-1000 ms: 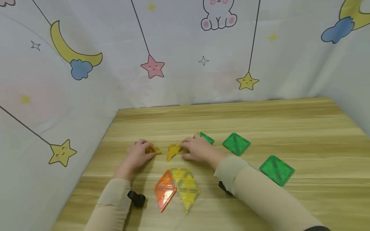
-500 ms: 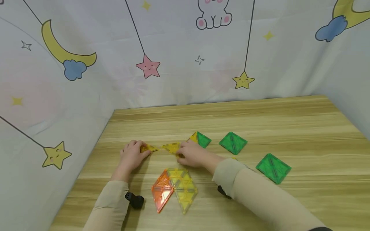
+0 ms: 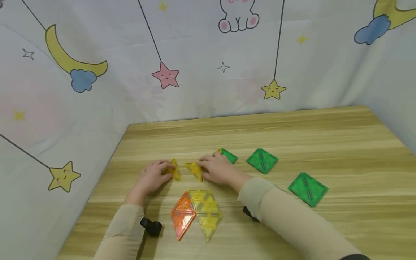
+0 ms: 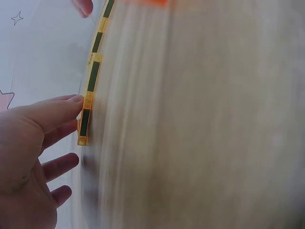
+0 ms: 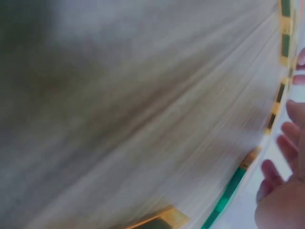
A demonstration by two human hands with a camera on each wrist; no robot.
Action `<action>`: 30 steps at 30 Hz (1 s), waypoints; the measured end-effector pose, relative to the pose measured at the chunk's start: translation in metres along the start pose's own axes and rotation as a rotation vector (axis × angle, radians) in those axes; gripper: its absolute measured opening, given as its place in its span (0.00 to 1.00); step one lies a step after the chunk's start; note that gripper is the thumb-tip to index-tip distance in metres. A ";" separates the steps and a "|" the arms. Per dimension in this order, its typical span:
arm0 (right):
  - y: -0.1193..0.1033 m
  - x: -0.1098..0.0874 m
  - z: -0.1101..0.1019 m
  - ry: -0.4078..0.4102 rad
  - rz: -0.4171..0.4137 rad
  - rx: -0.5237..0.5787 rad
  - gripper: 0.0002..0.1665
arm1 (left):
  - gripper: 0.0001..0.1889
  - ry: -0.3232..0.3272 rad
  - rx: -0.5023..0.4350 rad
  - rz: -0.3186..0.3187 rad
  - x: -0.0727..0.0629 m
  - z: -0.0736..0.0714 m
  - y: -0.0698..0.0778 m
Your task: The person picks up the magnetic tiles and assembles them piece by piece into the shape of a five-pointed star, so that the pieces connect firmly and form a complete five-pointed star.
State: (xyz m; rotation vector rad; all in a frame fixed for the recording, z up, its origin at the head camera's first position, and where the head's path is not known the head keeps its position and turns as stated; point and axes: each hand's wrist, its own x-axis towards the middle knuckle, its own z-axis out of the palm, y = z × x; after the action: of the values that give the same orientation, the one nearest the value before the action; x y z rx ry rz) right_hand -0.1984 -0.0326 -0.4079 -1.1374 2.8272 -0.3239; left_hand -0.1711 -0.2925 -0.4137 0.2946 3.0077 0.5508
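My left hand (image 3: pixel 153 177) pinches a yellow triangular magnetic tile (image 3: pixel 176 171) at the left of the table; in the left wrist view, thumb and fingers meet at the end of that tile (image 4: pixel 89 102). Just to the right, my right hand (image 3: pixel 220 169) holds the edge of a second yellow triangular tile (image 3: pixel 194 169). A narrow gap separates the two tiles. Closer to me lies a flat partial shape of joined tiles, with orange triangles (image 3: pixel 183 213) on its left and yellow triangles (image 3: pixel 208 213) on its right.
Behind my right hand lies a green triangle (image 3: pixel 230 156) joined to a mostly hidden yellow one. Two green tile pairs (image 3: pixel 262 160) (image 3: pixel 308 189) lie farther right. A bit of yellow tile (image 3: pixel 264 177) shows behind my right sleeve. A patterned curtain (image 3: pixel 201 97) borders the wooden table.
The yellow tile in my left hand has turned so one edge now runs front to back. The tile at my right hand has turned too, its point now toward the right hand.
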 end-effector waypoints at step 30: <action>0.028 -0.022 -0.017 -0.044 0.020 0.148 0.26 | 0.33 -0.088 0.039 0.206 0.011 0.011 0.033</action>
State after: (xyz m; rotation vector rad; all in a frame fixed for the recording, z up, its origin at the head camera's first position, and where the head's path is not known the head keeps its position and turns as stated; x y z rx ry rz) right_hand -0.2037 0.0047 -0.3981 -1.0719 2.7232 -0.4907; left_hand -0.1753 -0.2561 -0.4127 0.6198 2.9233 0.4797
